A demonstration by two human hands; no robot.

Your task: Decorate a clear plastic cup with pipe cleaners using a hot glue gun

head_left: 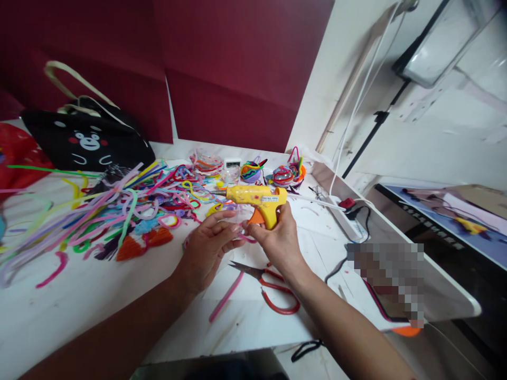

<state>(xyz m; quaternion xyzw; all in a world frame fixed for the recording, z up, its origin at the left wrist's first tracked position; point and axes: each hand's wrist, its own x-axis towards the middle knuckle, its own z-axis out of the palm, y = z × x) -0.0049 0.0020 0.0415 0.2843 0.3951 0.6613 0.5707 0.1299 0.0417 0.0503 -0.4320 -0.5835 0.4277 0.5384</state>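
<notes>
My right hand point(279, 237) is closed around the grip of a yellow hot glue gun point(249, 195) with an orange trigger point(256, 217). Its nozzle points left. Beside it, my left hand point(209, 243) pinches a small see-through piece point(241, 214) just under the gun's barrel; its exact shape is hard to make out. A bit of pink pipe cleaner point(249, 239) shows between the two hands. Below them on the table lie red-handled scissors point(279, 287), blades pointing left and partly behind my right wrist, and a loose pink pipe cleaner point(226, 296).
Many coloured pipe cleaners point(130, 206) are heaped on the left of the white table point(119, 311). Behind them stands a black bag point(89, 140). Filled clear containers point(208, 163) line the back. A power strip point(345, 219) with cords and a phone-like device point(390, 301) are at right.
</notes>
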